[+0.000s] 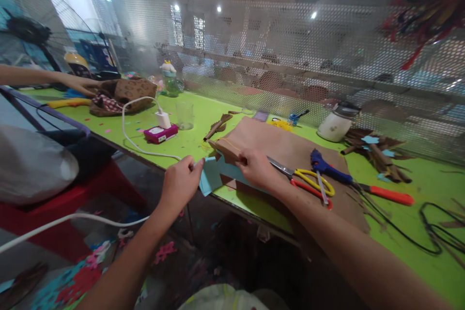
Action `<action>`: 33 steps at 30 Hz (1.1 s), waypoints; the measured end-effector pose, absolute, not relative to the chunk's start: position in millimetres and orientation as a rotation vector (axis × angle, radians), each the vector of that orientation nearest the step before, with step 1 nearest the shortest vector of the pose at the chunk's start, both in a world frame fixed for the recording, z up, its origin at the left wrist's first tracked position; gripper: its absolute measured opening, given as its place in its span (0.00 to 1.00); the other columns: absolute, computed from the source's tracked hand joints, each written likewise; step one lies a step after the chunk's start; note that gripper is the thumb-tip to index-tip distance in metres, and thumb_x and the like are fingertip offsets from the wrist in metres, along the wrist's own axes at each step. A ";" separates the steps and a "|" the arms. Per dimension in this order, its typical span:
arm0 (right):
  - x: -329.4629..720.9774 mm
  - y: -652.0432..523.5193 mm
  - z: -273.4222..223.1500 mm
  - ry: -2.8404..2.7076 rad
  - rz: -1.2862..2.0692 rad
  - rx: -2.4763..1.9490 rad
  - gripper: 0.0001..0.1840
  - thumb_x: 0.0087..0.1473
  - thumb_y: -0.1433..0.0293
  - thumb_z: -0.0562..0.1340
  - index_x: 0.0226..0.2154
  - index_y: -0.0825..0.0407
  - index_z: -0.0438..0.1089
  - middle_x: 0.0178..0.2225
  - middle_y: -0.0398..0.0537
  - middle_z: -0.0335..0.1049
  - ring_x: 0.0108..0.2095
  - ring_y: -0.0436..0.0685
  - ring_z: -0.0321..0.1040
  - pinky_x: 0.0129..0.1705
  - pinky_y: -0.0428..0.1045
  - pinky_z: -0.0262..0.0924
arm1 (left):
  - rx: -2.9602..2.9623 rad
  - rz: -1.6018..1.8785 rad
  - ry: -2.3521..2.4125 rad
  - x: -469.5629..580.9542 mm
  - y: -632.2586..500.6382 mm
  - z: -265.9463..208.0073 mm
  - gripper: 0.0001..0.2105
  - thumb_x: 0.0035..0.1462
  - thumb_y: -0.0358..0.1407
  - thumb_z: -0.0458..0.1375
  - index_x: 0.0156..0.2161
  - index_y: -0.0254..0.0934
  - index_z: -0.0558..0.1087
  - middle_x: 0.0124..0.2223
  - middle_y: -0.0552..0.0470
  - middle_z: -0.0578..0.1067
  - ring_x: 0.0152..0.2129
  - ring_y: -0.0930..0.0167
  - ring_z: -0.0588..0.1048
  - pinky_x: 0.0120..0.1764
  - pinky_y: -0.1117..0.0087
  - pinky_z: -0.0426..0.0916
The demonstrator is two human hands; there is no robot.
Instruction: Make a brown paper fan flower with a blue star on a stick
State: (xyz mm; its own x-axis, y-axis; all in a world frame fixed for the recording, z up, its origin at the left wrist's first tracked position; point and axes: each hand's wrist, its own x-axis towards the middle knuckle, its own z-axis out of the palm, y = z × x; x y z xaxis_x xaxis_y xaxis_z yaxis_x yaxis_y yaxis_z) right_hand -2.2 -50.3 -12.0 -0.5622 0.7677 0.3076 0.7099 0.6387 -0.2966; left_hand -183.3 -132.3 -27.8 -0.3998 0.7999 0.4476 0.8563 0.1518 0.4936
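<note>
Near the table's front edge, my left hand is closed on one end of a light blue piece of paper. My right hand is closed too, fingers pinched on the same blue paper farther right; its exact grip is partly hidden. Under and behind it lies a large brown paper sheet. On that sheet, beside my right wrist, rest scissors with yellow and red handles. A blue glue gun with an orange-red end touches them.
A purple-pink power strip with a white charger, a clear cup and a white jar stand on the green table. Another person's hand touches a brown patterned bag. A black cable curls at right.
</note>
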 end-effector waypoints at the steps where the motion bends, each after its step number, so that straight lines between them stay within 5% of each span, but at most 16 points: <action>1: -2.4 -51.1 -12.0 -2.460 0.185 -1.173 0.10 0.50 0.69 0.55 0.24 0.55 0.70 0.25 0.48 0.71 0.26 0.51 0.63 0.26 0.44 0.48 | -1.696 -1.007 -2.332 -182.6 -127.5 -26.2 0.16 0.52 0.45 0.48 0.18 0.38 0.60 0.16 0.55 0.62 0.15 0.72 0.60 0.21 0.73 0.47; 6: -1.5 -60.0 -11.3 -2.536 0.143 -1.203 0.10 0.52 0.68 0.54 0.28 0.54 0.70 0.29 0.51 0.71 0.31 0.53 0.65 0.31 0.45 0.51 | -1.716 -0.765 -2.378 -179.8 -111.5 -23.1 0.09 0.49 0.40 0.49 0.24 0.39 0.67 0.21 0.48 0.69 0.20 0.66 0.66 0.24 0.71 0.49; 14: -2.1 -88.7 -0.5 -2.702 0.039 -0.886 0.21 0.50 0.69 0.58 0.48 0.50 0.59 0.40 0.50 0.64 0.41 0.57 0.60 0.40 0.48 0.51 | -1.882 -1.024 -2.249 -189.0 -116.4 -19.2 0.03 0.44 0.32 0.49 0.23 0.37 0.63 0.19 0.54 0.64 0.19 0.71 0.65 0.23 0.74 0.52; 24: 5.1 -100.9 -4.4 -2.860 -0.139 -0.803 0.15 0.49 0.77 0.53 0.42 0.52 0.62 0.36 0.52 0.65 0.37 0.57 0.60 0.35 0.49 0.54 | -1.772 -1.117 -2.423 -202.2 -112.9 -19.8 0.12 0.42 0.34 0.51 0.36 0.37 0.68 0.19 0.56 0.65 0.18 0.71 0.64 0.22 0.75 0.52; 33: -1.3 -89.5 1.1 -2.773 -0.191 -1.001 0.13 0.53 0.72 0.52 0.40 0.53 0.68 0.35 0.53 0.70 0.35 0.58 0.66 0.35 0.49 0.56 | -1.689 -1.180 -2.398 -197.3 -122.0 -15.5 0.11 0.41 0.33 0.50 0.32 0.38 0.72 0.22 0.54 0.70 0.20 0.72 0.66 0.23 0.75 0.54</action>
State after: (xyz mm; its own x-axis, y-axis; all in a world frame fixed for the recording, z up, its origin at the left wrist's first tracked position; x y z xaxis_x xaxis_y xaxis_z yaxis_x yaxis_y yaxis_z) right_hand -1.3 -89.5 1.1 -0.7548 0.6187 0.2178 0.6427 0.7640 0.0574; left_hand -197.3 -122.0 -15.5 -0.4290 0.8178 0.3837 0.8028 0.1505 0.5769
